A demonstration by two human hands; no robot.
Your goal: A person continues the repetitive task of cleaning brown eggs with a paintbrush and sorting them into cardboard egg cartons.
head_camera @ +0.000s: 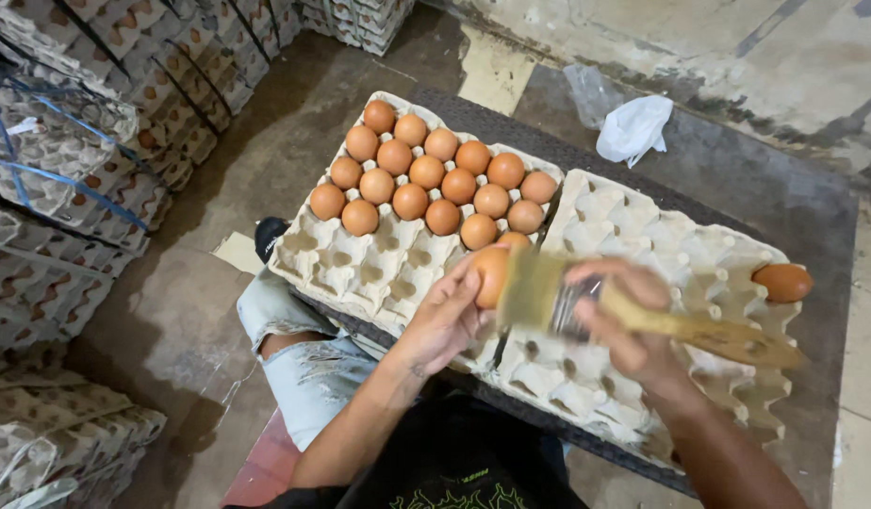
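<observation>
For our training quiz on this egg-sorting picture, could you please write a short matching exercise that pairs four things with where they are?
Things:
1. paintbrush
2. brown egg being brushed
3. lone egg
4. white plastic bag

Places:
A. on the dark table surface beyond the trays
B. in the right hand
C. at the far right edge of the right tray
D. in the left hand

Pairs: 1-B, 2-D, 3-C, 4-A
</observation>
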